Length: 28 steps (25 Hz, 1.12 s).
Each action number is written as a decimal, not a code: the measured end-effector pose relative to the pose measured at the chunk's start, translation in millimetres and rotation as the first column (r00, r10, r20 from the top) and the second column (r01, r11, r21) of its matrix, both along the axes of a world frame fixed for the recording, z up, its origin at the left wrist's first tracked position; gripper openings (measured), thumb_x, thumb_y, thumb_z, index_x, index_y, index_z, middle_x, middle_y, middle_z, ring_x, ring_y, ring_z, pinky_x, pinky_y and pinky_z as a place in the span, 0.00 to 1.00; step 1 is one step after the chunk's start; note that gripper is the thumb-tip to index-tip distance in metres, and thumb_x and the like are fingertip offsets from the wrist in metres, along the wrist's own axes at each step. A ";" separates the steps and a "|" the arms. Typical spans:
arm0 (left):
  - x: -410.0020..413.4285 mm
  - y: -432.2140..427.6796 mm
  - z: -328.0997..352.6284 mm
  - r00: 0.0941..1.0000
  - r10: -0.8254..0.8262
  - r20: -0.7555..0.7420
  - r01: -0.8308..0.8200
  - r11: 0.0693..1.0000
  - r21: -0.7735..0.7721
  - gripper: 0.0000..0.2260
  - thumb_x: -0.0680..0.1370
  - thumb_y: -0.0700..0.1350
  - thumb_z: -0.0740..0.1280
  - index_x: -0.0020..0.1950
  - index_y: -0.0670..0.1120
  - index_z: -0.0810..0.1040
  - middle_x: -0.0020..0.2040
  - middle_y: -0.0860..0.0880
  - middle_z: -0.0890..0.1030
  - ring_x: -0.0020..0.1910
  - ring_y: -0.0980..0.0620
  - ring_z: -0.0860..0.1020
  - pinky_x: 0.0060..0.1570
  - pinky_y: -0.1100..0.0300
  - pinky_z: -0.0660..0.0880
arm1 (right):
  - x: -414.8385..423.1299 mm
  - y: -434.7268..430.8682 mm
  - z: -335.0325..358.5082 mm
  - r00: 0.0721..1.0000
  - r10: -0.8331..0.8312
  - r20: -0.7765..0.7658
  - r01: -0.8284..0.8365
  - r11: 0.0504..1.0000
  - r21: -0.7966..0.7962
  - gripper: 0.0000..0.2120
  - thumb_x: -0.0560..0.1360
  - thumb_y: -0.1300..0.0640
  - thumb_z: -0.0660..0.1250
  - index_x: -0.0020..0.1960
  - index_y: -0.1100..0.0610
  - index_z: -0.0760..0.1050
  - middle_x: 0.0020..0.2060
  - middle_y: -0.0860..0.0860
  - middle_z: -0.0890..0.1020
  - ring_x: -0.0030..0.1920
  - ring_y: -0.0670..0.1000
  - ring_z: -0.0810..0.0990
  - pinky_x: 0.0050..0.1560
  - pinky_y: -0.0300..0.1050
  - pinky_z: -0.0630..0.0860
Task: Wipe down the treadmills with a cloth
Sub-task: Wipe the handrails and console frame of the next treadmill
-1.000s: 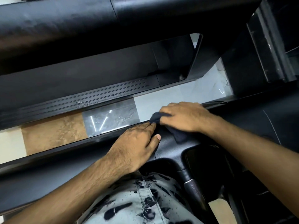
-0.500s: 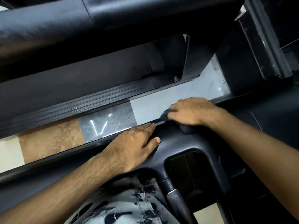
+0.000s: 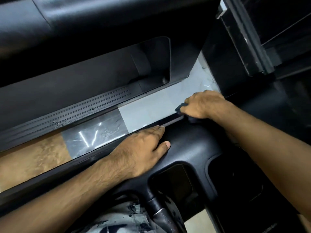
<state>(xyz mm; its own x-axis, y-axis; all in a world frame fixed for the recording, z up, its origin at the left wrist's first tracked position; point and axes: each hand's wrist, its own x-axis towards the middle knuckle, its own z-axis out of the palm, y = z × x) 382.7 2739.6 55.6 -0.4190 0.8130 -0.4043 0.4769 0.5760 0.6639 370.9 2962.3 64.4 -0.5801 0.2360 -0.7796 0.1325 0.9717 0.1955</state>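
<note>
My right hand point(image 3: 202, 105) is closed over a small dark cloth point(image 3: 180, 108) and presses it on the far edge of the black treadmill console point(image 3: 190, 148), at centre right. Most of the cloth is hidden under my fingers and palm. My left hand point(image 3: 143, 147) lies flat on the console's left part, fingers together and pointing right, holding nothing. About a hand's width separates the two hands.
A second black treadmill point(image 3: 70, 91) with a ribbed side rail runs across the upper left. Tiled floor point(image 3: 94, 133) shows in the gap between the machines. A dark frame point(image 3: 244, 44) stands at upper right. Below the console, a handle post point(image 3: 161, 214) and patterned clothing.
My right hand has slid the cloth to the right along the console's far edge. My left hand has stayed flat in the same spot on the console.
</note>
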 end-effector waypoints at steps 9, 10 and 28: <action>-5.1 24.5 -10.2 0.995 -0.076 0.062 0.075 0.997 0.018 0.28 0.82 0.58 0.52 0.79 0.47 0.56 0.79 0.52 0.59 0.77 0.58 0.56 0.75 0.61 0.54 | 0.5 18.2 -4.5 0.999 0.039 -0.019 -0.039 0.999 -0.023 0.24 0.79 0.37 0.52 0.68 0.45 0.74 0.68 0.49 0.76 0.68 0.56 0.74 0.65 0.55 0.71; -7.4 28.1 -10.6 0.995 -0.068 0.072 0.066 0.997 0.028 0.28 0.82 0.58 0.52 0.79 0.47 0.56 0.78 0.52 0.59 0.76 0.58 0.57 0.75 0.61 0.54 | 7.3 6.6 -3.9 0.997 0.066 -0.049 -0.072 0.991 -0.116 0.23 0.78 0.38 0.52 0.66 0.44 0.75 0.66 0.48 0.77 0.67 0.55 0.74 0.64 0.54 0.71; -21.0 108.7 -29.2 0.976 -0.136 0.172 0.124 0.989 0.081 0.28 0.82 0.58 0.51 0.79 0.46 0.55 0.79 0.50 0.57 0.77 0.56 0.56 0.76 0.60 0.53 | 7.2 89.2 -2.8 0.977 -0.198 -0.083 0.206 0.972 0.112 0.24 0.79 0.38 0.53 0.70 0.45 0.73 0.70 0.50 0.74 0.70 0.56 0.71 0.66 0.56 0.69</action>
